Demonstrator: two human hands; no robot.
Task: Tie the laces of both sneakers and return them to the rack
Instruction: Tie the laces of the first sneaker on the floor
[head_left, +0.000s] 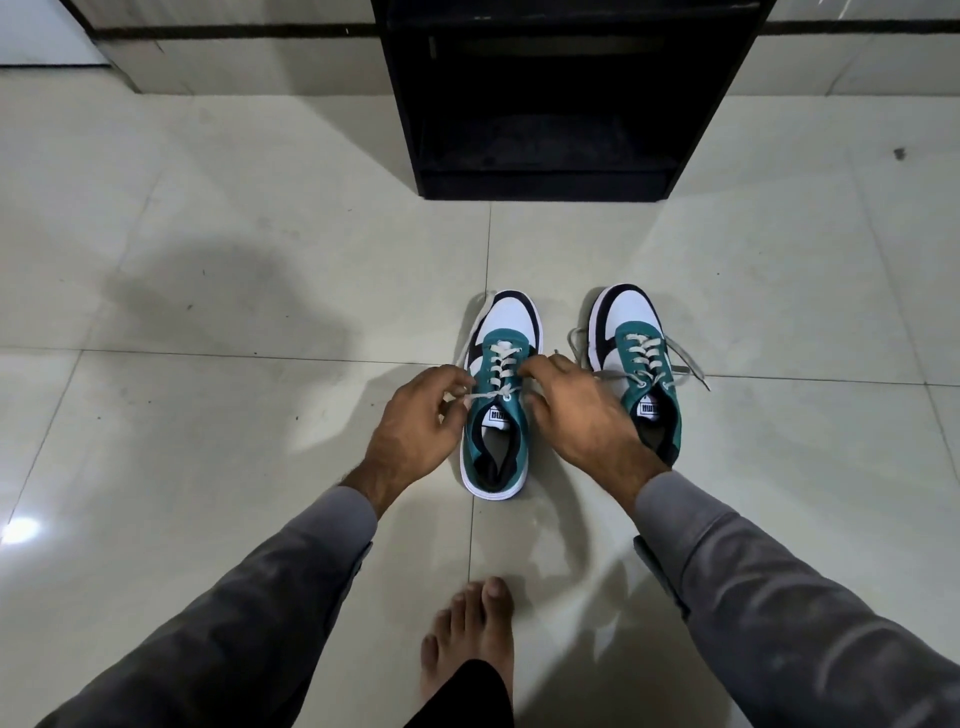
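Note:
Two teal, white and black sneakers stand side by side on the floor, toes pointing away from me. At the left sneaker (498, 395), my left hand (415, 421) pinches the left end of its white lace (485, 396), which is pulled taut. My right hand (576, 410) grips the other lace end at the shoe's right side. The right sneaker (636, 358) stands apart, its loose lace ends (691, 364) trailing on the tiles. The black rack (561, 130) stands beyond the shoes, its lower shelf dark.
The floor (234, 312) is glossy pale tile with grout lines. My bare foot (470, 639) rests on it near the bottom edge, behind the sneakers. A wall base runs along the top on either side of the rack.

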